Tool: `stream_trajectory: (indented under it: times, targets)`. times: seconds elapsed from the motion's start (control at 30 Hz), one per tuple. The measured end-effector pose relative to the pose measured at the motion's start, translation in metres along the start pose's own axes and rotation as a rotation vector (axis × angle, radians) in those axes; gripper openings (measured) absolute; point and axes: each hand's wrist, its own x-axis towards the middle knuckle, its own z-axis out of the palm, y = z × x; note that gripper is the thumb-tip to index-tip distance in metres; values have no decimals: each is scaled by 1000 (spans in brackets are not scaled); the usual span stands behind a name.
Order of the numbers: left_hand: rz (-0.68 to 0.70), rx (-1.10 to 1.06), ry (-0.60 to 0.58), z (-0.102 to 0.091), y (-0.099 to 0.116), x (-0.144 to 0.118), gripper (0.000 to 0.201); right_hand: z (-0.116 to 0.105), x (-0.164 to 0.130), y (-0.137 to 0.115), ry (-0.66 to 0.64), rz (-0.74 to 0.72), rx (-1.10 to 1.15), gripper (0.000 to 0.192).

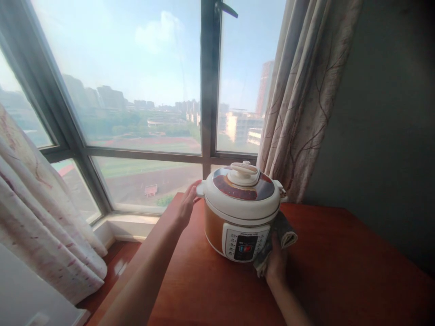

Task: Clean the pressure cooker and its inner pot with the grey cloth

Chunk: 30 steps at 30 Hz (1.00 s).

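Pot: A white and orange cooking pot (242, 210) is sitting on the red-brown bench (340, 271), close to the window (136, 90) and just beside the curtain (299, 104). Its lid (243, 183) is sitting shut on top.

Left hand: The left hand (186, 204) is lying flat and open against the pot's left side, near the little side handle. Its grip is wide and is holding nothing; it looks like it is keeping the pot steady.

Right hand: The right hand (276, 265) is pressing a grey cloth (277, 240) against the pot's lower right side. Its grip is closing around the cloth.

Work done: I think the wiping is somewhere in the middle. The cloth is touching the right side by the button panel (245, 243), so that part is getting cleaned now.

Work left: The lid, the left side and the back are not under the cloth. I cannot tell if they are clean or dirty.

Also there: Another light curtain (41, 217) is hanging at the left.
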Motion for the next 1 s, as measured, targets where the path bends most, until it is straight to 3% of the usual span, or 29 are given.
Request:
stream_trajectory:
  times: [0.1, 0.23, 0.3, 0.5, 0.63, 0.77, 0.9, 1.0]
  targets:
    - [-8, -122, -8, 6, -6, -3, 65, -2, -3, 1, -19, -32, -18, 66]
    - [3, -119, -17, 10, -3, -2, 59, 0, -9, -13, -60, -199, -88, 68]
    - [17, -113, -37, 12, -2, -2, 56, 3, -13, -27, -105, -386, -178, 64]
    - [21, -128, -39, 16, -6, -4, 54, 22, -9, -83, -420, -1224, -551, 59]
    - [19, -127, -40, 15, -8, -2, 54, 30, 10, -104, -560, -1467, -669, 60]
    - [46, -71, -24, 14, -7, 1, 49, 30, 33, -105, -528, -1405, -507, 55]
    - [79, -55, -25, 15, -8, 1, 49, 28, 48, -93, -367, -1122, -354, 47]
    - [98, -87, 5, 20, -11, 2, 49, 23, 41, -71, -279, -903, -331, 47]
